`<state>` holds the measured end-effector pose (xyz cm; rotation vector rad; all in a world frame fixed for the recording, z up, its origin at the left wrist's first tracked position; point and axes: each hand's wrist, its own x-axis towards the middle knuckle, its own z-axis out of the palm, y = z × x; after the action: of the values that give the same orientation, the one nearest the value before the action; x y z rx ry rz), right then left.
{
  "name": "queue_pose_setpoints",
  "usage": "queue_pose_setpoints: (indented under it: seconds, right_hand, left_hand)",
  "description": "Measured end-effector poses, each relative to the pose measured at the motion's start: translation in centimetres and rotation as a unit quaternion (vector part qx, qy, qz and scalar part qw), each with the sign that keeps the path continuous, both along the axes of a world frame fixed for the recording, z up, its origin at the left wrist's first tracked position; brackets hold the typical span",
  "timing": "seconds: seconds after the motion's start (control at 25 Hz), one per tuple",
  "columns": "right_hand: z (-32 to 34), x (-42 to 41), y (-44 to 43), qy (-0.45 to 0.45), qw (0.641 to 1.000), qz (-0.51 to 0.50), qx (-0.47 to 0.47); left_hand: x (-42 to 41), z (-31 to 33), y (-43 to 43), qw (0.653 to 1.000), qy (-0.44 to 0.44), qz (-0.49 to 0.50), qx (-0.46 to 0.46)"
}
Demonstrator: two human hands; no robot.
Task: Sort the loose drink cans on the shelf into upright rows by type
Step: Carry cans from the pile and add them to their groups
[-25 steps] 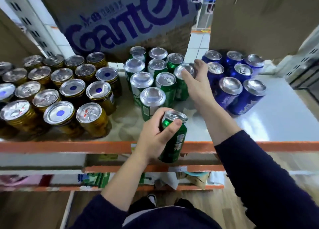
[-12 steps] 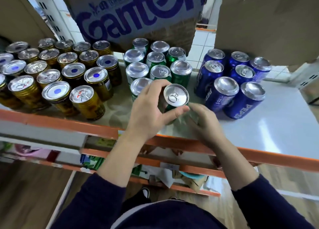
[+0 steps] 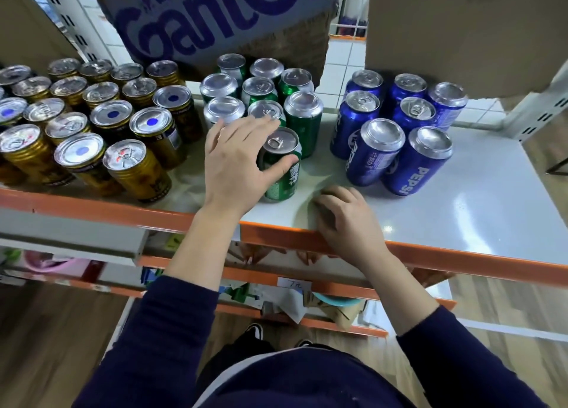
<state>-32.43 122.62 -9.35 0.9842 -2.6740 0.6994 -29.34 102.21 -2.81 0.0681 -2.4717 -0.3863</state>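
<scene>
A green can (image 3: 281,169) stands upright on the white shelf (image 3: 461,217) at the front of the green group (image 3: 302,119). My left hand (image 3: 236,165) wraps around its left side, thumb across the front, fingers spread over the cans behind. My right hand (image 3: 344,220) rests curled on the shelf's front edge, holding nothing. Gold cans (image 3: 92,122) stand in rows at the left. Blue Pepsi cans (image 3: 396,128) stand grouped at the right.
A cardboard box with blue lettering (image 3: 215,17) hangs over the back of the shelf, and a plain brown box (image 3: 467,29) sits at the upper right. The shelf's orange front rail (image 3: 307,235) runs below my hands. Lower shelves hold mixed goods.
My left hand has carried the green can from below the shelf edge up onto the shelf and stood it in front of the green group. My right hand drew back to the shelf edge.
</scene>
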Motion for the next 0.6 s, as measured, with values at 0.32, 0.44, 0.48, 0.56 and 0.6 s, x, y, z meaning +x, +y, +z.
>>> queue_pose_setpoints:
  seconds: [0.32,0.44,0.48,0.56,0.6]
  right_hand:
    - [1.0,0.7,-0.4,-0.001,0.999,0.000,-0.036]
    - [1.6,1.9,-1.6,-0.008,0.996,0.036,-0.081]
    - [1.8,2.5,-2.5,-0.016,0.994,0.060,-0.091]
    - [2.2,3.6,-5.0,-0.033,0.988,0.108,-0.102]
    - [2.4,4.1,-6.3,-0.041,0.986,0.129,-0.102]
  left_hand:
    - [1.0,0.4,-0.1,0.998,-0.024,-0.017,-0.057]
    - [4.0,0.2,-1.6,0.999,-0.010,0.005,-0.035]
    - [5.4,0.1,-2.3,0.999,-0.004,0.021,-0.025]
    - [8.5,-0.3,-4.0,0.999,0.006,0.053,-0.005]
    - [9.9,-0.5,-4.8,0.998,0.003,0.067,0.007]
